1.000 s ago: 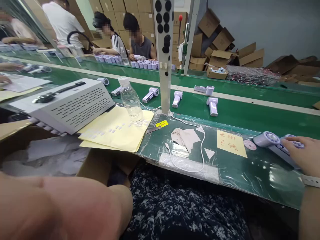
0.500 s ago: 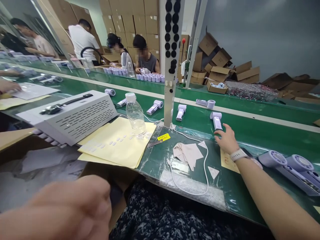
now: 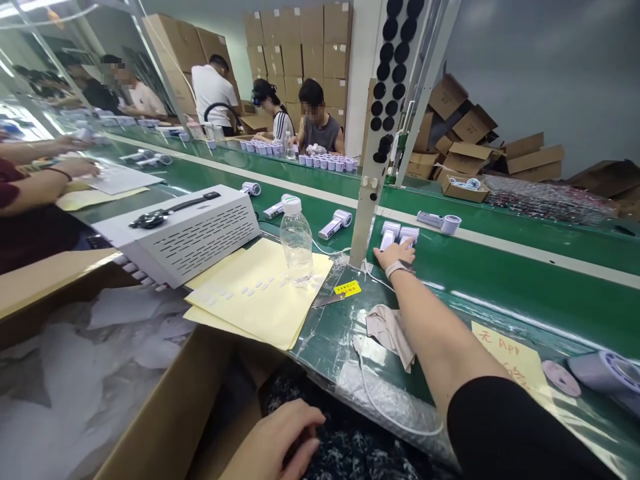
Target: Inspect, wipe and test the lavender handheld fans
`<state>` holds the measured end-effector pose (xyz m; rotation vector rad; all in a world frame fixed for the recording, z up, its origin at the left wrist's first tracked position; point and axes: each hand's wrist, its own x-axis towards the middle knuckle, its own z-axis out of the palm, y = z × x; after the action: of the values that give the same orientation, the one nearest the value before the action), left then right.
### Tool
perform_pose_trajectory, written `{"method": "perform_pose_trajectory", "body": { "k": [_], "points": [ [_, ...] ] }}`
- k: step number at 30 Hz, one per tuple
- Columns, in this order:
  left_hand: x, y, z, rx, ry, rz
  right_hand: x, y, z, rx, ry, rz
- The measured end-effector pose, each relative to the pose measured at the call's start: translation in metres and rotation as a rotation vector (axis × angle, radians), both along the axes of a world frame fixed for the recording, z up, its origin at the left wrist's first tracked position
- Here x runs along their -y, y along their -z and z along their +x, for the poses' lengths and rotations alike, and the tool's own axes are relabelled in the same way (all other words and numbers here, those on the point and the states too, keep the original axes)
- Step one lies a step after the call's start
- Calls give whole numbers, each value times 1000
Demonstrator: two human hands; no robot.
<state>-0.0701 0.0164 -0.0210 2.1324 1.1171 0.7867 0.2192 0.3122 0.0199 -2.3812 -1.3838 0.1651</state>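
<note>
My right hand (image 3: 397, 255) reaches across the bench onto the green belt, its fingers over a lavender handheld fan (image 3: 410, 233). A second lavender fan (image 3: 391, 230) lies right beside it, close to my thumb; the hand partly hides both handles. My left hand (image 3: 280, 437) hovers low over my lap, fingers loosely bent and apart, holding nothing. Between the hands, a crumpled beige cloth (image 3: 387, 330) and a white cable (image 3: 370, 393) lie on the bench. Yellow sheets (image 3: 270, 313) carry small pale stickers and a clear water bottle (image 3: 296, 247).
A grey vented metal box (image 3: 195, 233) stands left, above a carton (image 3: 165, 400) of plastic bags. A post (image 3: 367, 200) rises beside the belt. More fans (image 3: 336, 224) lie along it. A handwritten note (image 3: 510, 353) lies right. Co-workers sit opposite and far left.
My right hand has moved left, bringing the fan beside another one. My left hand has dropped toward my lap and its fingers have loosened. The view has turned left.
</note>
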Motion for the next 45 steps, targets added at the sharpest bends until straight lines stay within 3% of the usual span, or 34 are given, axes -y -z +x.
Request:
{"method": "perform_pose_trajectory", "body": {
  "k": [2, 5, 9, 13, 15, 17, 21, 25, 27, 30, 33, 35, 38, 45],
  "points": [
    [-3, -5, -4, -49, 40, -34, 12, -13, 16, -65, -34, 1],
    [-5, -14, -10, -32, -29, -174, 50, -38, 54, -184, -135, 31],
    [-14, -23, 17, 322, -66, -411, 135, -57, 78, -323, -299, 127],
    [-33, -40, 86, 998, 147, -662, 231, -54, 42, -372, -549, 244],
    [-40, -48, 117, 1273, 124, -753, 267, -47, 14, -298, -678, 271],
    [-43, -51, 133, 1376, 45, -877, 290, -41, -7, -204, -731, 267],
    [-39, -44, 127, 1339, -81, -958, 298, -37, -13, -258, -834, 182],
    [-40, -41, 100, 1361, -180, -757, 269, -23, -27, -287, -601, 113],
    [-43, -46, 86, 1385, -181, -639, 256, -11, -45, -256, -563, 93],
    [-47, -58, 66, 1403, -181, -524, 252, -2, -62, -316, -663, 55],
    [-48, -67, 56, 1440, -150, -455, 267, -8, -55, -505, -831, -42],
    [-49, -71, 58, 1451, -110, -427, 282, -16, -45, -751, -883, -108],
    [-53, -74, 74, 1447, -66, -409, 303, -24, -36, -1042, -815, -139],
    [-55, -76, 110, 1477, 69, -604, 323, -14, -46, -1241, -692, 88]
  ]
}}
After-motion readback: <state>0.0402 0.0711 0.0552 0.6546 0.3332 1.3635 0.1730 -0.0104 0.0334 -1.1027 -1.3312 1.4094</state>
